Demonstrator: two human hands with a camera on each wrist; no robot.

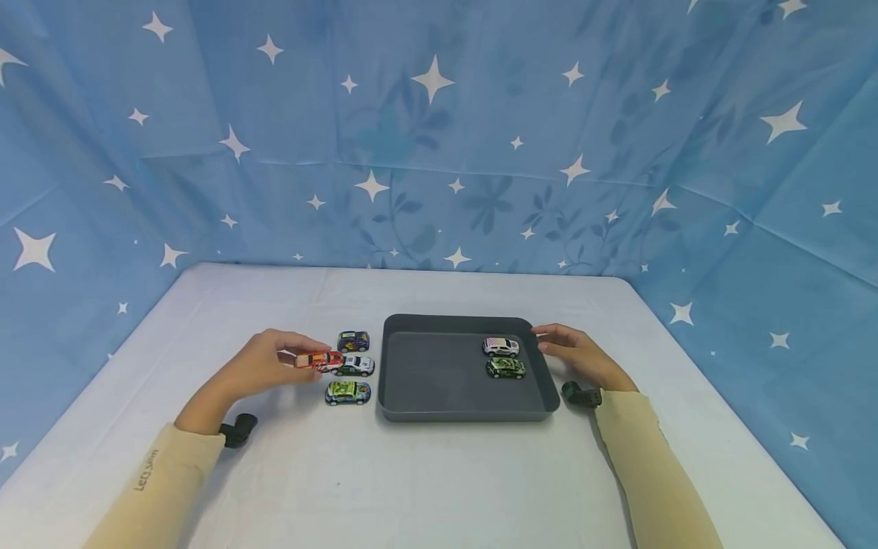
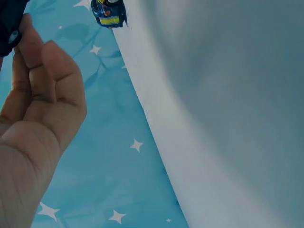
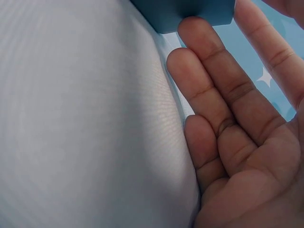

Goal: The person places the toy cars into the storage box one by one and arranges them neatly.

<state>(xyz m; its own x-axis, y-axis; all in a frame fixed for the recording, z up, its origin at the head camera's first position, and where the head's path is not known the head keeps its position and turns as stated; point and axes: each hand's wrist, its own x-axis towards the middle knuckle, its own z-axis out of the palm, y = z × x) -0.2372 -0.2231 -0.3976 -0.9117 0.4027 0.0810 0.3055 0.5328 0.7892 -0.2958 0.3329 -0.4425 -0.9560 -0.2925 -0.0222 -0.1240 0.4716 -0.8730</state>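
My left hand (image 1: 270,358) pinches a red and yellow toy car (image 1: 319,361) by its left end, between thumb and fingers. In the left wrist view only a dark part of a car (image 2: 8,26) shows at the fingertips. Right beside the held car is a white and green toy car (image 1: 355,366); whether they touch I cannot tell. My right hand (image 1: 579,357) has its fingers extended at the right wall of a grey tray (image 1: 439,416), a fingertip against the tray in the right wrist view. Inside the tray are a white toy car (image 1: 501,348) and a green camouflage one (image 1: 506,368).
A dark blue toy car (image 1: 354,341) stands behind the white and green one, and a yellow-green and blue car (image 1: 347,393) in front of it. All are left of the tray on a white-covered table (image 1: 439,488). A blue star-patterned curtain (image 1: 439,137) surrounds the table.
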